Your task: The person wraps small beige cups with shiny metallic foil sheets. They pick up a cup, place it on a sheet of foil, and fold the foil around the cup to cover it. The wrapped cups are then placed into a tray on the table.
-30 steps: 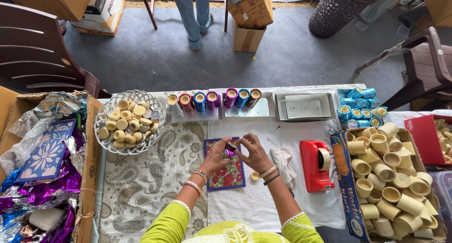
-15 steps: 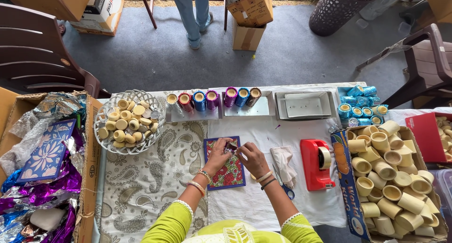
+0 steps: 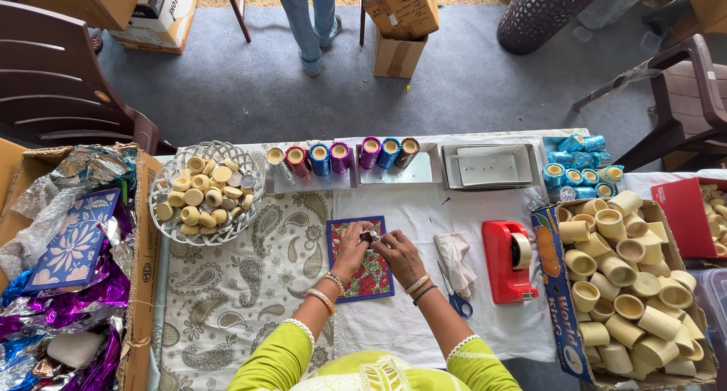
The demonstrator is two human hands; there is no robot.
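Head view: in the centre of the frame my left hand (image 3: 350,247) and right hand (image 3: 397,253) meet over the small square card with a red floral pattern and blue border (image 3: 363,277), fingertips pinched together on a tiny dark object (image 3: 370,236). It is too small for me to tell its long axis or which way it points. Both forearms run up from the bottom edge, wrists bent inward, fingers curled tight around the piece. A second ago I held it higher, toward the top edge of the card; now both hands have sunk lower onto the card. The card lies flat on the white-covered surface (image 3: 424,217), beside the red tape dispenser (image 3: 509,261).
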